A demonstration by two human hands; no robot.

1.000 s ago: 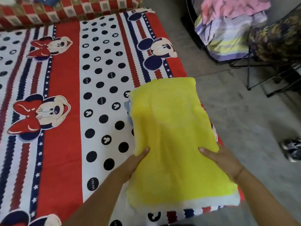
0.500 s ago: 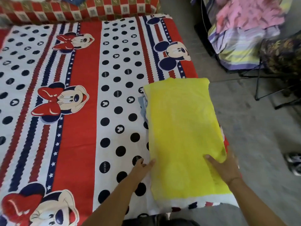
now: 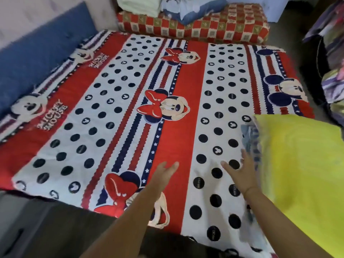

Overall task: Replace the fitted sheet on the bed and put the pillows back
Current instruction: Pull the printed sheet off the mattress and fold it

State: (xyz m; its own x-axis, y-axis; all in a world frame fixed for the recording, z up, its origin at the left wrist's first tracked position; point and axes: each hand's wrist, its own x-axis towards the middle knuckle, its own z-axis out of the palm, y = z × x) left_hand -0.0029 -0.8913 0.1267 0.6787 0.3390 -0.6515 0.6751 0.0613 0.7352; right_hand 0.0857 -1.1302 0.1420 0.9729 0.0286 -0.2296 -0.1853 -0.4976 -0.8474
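A red, white and navy cartoon-mouse sheet covers the bed. A yellow pillow lies at the bed's near right corner, with a bluish striped cloth showing at its left edge. My right hand hovers over the sheet just left of the pillow, fingers apart, holding nothing. My left hand reaches over the red stripe further left, fingers loosely apart and empty. Both forearms come in from the bottom.
A red-and-cream checkered cushion lies along the far edge, with folded pale and blue cloths on top. A blue padded panel runs along the bed's left side. Piled colourful bedding sits at the right. Dark floor shows at the near left.
Both hands have let go of the yellow pillow and moved left over the sheet. The view has swung left, so the pillow now sits at the right edge.
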